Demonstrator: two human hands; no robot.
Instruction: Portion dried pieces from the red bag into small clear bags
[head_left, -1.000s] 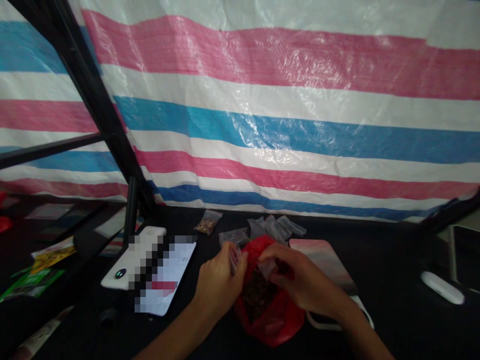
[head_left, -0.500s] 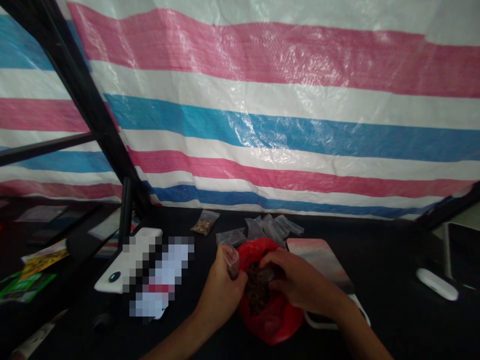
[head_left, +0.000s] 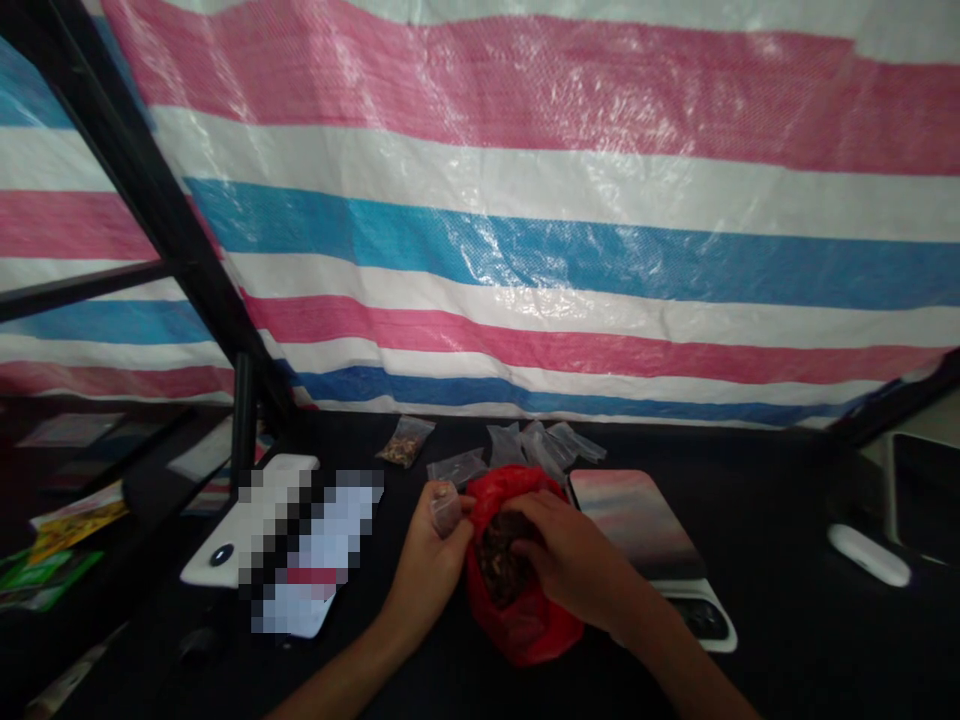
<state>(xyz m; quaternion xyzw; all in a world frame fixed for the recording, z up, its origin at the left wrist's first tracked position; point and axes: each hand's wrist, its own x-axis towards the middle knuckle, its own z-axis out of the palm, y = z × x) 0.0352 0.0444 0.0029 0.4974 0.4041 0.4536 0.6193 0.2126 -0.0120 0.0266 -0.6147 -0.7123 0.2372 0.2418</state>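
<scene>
My left hand (head_left: 429,560) is closed around a small clear plastic bag (head_left: 445,512), its mouth facing up beside the red bag. An open red plastic bag (head_left: 536,640) stands in front of me, holding small brown dried pieces (head_left: 500,565). My right hand (head_left: 570,560) reaches into it from the right, thumb and fingers bent together over the pieces. Whatever lies between those fingertips is hidden. Just behind the red bag are several flat clear bags (head_left: 544,450) and another clear bag (head_left: 459,467). A filled clear bag (head_left: 406,443) lies further left.
To the right sits a scale-like device (head_left: 637,515) with a pinkish top. A white rounded object (head_left: 870,556) is at far right. Partly blurred white items (head_left: 319,570) lie left, near a black frame post (head_left: 242,420). Yellow and green packets (head_left: 56,560) are at far left.
My right hand has moved slightly left and deeper over the brown pieces. The clear item seen at its fingers is no longer visible. My left hand still holds the small bag.
</scene>
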